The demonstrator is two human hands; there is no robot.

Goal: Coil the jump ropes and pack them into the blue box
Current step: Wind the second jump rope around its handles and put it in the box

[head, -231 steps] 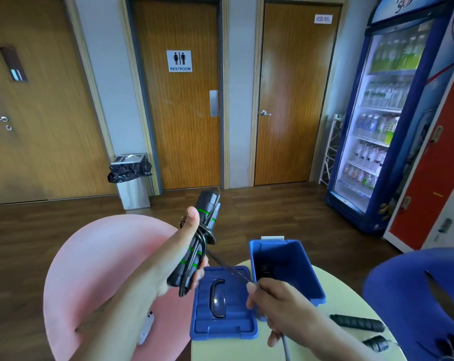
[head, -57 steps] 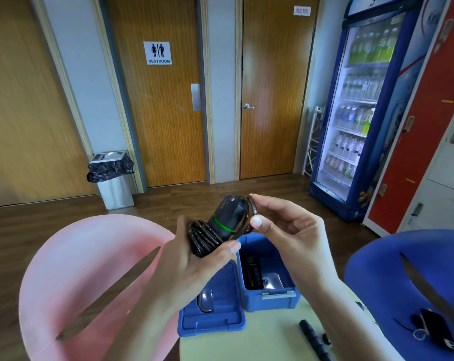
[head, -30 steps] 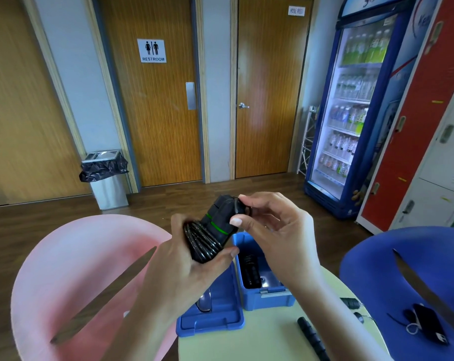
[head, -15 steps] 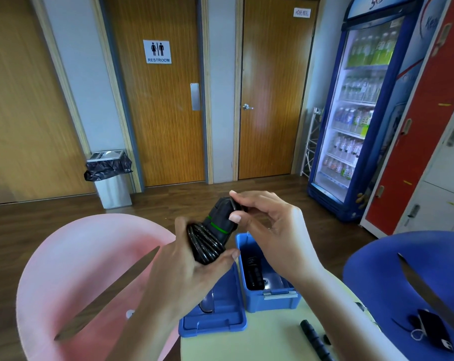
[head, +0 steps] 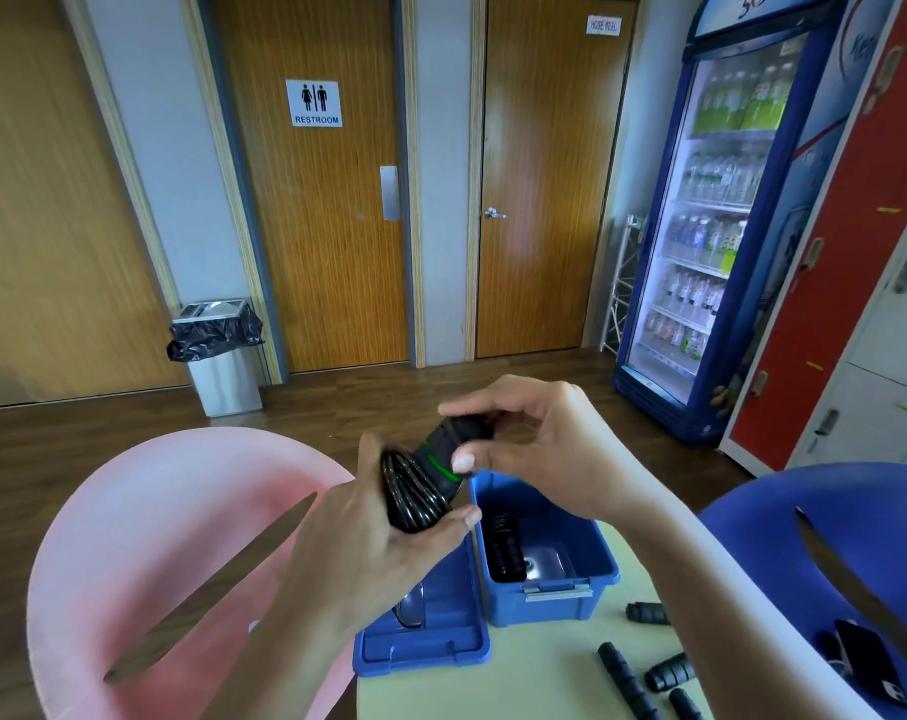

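above the open blue box (head: 513, 610), both hands hold a coiled jump rope (head: 424, 478) up in the air. the left hand (head: 383, 548) wraps its fingers round the wound black cord and the handles. the right hand (head: 544, 449) pinches the upper handle end, near its green ring, between thumb and fingertips. inside the box lies a second black bundle (head: 506, 548). the lid (head: 425, 652) rests on the table (head: 534, 688), touching the box's left side, and loose black handles (head: 629, 685) lie further right.
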